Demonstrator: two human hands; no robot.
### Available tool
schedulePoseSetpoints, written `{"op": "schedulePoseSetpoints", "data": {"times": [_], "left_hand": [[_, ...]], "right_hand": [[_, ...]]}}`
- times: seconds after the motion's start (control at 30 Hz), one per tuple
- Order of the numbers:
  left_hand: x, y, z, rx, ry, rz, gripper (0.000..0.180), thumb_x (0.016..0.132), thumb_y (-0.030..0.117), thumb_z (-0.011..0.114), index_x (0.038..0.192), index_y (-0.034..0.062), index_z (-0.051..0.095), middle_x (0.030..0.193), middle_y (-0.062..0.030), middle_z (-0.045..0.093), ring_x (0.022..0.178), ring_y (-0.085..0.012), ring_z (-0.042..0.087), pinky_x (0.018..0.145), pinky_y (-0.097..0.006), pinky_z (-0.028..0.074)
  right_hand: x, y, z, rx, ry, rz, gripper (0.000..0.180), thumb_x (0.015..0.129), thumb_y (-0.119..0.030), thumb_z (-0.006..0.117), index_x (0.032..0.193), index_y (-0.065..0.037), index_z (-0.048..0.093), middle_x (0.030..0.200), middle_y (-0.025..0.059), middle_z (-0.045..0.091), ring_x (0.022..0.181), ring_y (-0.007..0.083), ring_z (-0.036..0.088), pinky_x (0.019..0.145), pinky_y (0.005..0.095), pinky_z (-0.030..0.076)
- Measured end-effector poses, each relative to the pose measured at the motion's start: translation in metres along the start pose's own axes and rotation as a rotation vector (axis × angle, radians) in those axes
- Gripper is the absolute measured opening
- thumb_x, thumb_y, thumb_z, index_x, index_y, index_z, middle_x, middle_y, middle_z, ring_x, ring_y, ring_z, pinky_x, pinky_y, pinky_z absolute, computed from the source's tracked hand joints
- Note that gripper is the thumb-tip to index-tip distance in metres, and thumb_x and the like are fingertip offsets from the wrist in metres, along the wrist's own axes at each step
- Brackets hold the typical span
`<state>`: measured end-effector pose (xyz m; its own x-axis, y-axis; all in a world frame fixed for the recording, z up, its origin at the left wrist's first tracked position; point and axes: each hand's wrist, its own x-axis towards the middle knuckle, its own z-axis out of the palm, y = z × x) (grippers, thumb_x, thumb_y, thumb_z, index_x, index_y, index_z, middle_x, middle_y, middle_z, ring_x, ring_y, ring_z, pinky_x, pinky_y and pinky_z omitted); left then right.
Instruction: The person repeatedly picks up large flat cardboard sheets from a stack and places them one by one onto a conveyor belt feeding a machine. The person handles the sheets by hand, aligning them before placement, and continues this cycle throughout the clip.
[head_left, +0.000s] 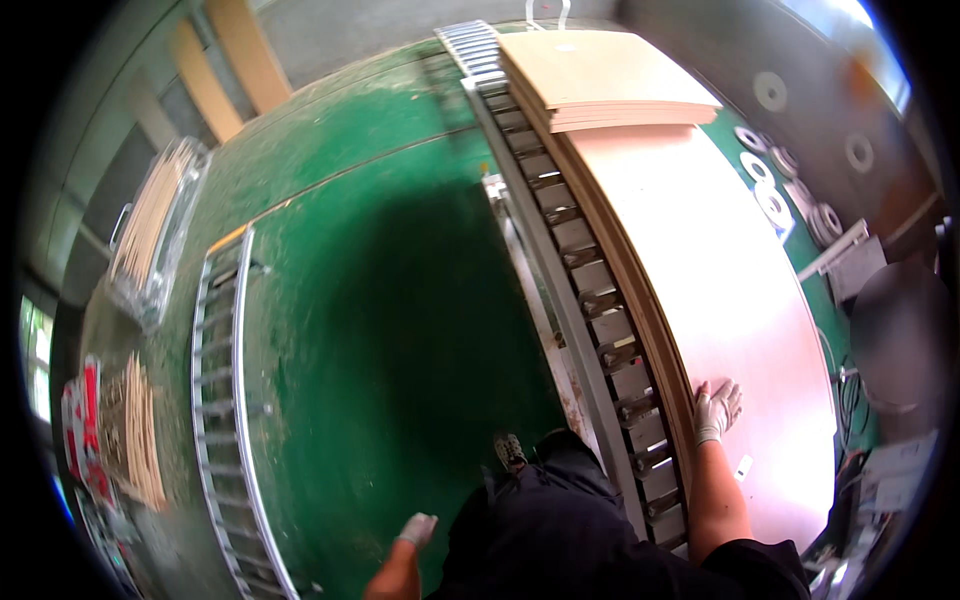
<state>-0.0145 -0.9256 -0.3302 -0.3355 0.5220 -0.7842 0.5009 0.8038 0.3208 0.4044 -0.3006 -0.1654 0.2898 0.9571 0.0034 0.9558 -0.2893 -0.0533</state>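
My right hand (716, 410), in a pale glove, lies flat with fingers spread on the long pale board (700, 290) at the top of a stack. Its fingers rest near the stack's left edge. A small white label (743, 467) sits on the board just below the hand. At my left side hangs my left hand (418, 530), also gloved, over the green floor. Its fingers look loosely curled, with nothing seen in them. A shorter pile of boards (610, 75) lies on the far end of the long stack.
The stack rests on a roller conveyor (585, 260) running away from me. Another roller section (222, 400) stands on the green floor (390, 280) to my left. Wood bundles (155, 215) lie at far left. White rings (770, 205) and cables (855, 400) are beyond the stack's right side.
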Motion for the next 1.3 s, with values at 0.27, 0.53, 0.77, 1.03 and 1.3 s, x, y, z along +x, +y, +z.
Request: {"op": "schedulePoseSetpoints", "data": {"times": [0.27, 0.53, 0.77, 1.03, 1.3], "left_hand": [[0.214, 0.179, -0.384, -1.130, 0.379, 0.063, 0.017, 0.100, 0.023, 0.058, 0.088, 0.0113, 0.062, 0.077, 0.0013, 0.059, 0.062, -0.0086, 0.049, 0.055, -0.026, 0.039], [0.310, 0.411, -0.486, -0.876, -0.030, 0.133, 0.036, 0.101, 0.034, 0.063, 0.126, 0.0087, 0.064, 0.115, -0.0105, 0.073, 0.099, -0.0221, 0.071, 0.085, -0.036, 0.056], [0.400, 0.627, -0.594, -0.979, -0.328, 0.405, 0.049, 0.106, 0.049, 0.051, 0.132, 0.0088, 0.057, 0.121, -0.0092, 0.070, 0.108, -0.0218, 0.069, 0.090, -0.038, 0.056], [0.502, 0.790, -0.723, -1.342, -0.149, 0.485, 0.072, 0.096, 0.068, 0.056, 0.148, 0.0191, 0.047, 0.150, -0.0067, 0.049, 0.138, -0.0277, 0.046, 0.102, -0.048, 0.049], [0.502, 0.817, -0.770, -1.318, -0.376, 0.503, 0.056, 0.102, 0.047, 0.061, 0.145, 0.0114, 0.052, 0.139, -0.0040, 0.059, 0.127, -0.0222, 0.057, 0.105, -0.044, 0.052]], "right_hand": [[0.012, -0.065, -0.012, -0.023, -0.073, -0.006, 0.086, 0.095, -0.056, 0.051, 0.160, -0.003, 0.032, 0.167, 0.0219, 0.027, 0.157, 0.0381, 0.019, 0.128, 0.0528, 0.008], [0.022, -0.064, -0.002, 0.007, -0.006, 0.021, 0.093, 0.088, -0.063, 0.054, 0.156, -0.002, 0.039, 0.164, 0.0243, 0.033, 0.155, 0.0407, 0.025, 0.128, 0.0541, 0.011], [0.041, -0.143, 0.037, 0.069, 0.171, 0.554, 0.063, 0.095, -0.032, 0.063, 0.152, -0.009, 0.048, 0.163, 0.0156, 0.039, 0.153, 0.0350, 0.030, 0.127, 0.0512, 0.016], [0.070, -0.350, 0.011, 0.344, 0.308, 0.309, 0.034, 0.088, -0.023, 0.070, 0.118, -0.007, 0.070, 0.137, 0.0158, 0.063, 0.137, 0.0334, 0.051, 0.119, 0.0477, 0.033], [0.158, -0.532, -0.085, 1.080, -0.094, 0.035, 0.025, 0.100, -0.018, 0.062, 0.108, 0.000, 0.075, 0.104, 0.0156, 0.075, 0.098, 0.0251, 0.070, 0.090, 0.0354, 0.054]]}}
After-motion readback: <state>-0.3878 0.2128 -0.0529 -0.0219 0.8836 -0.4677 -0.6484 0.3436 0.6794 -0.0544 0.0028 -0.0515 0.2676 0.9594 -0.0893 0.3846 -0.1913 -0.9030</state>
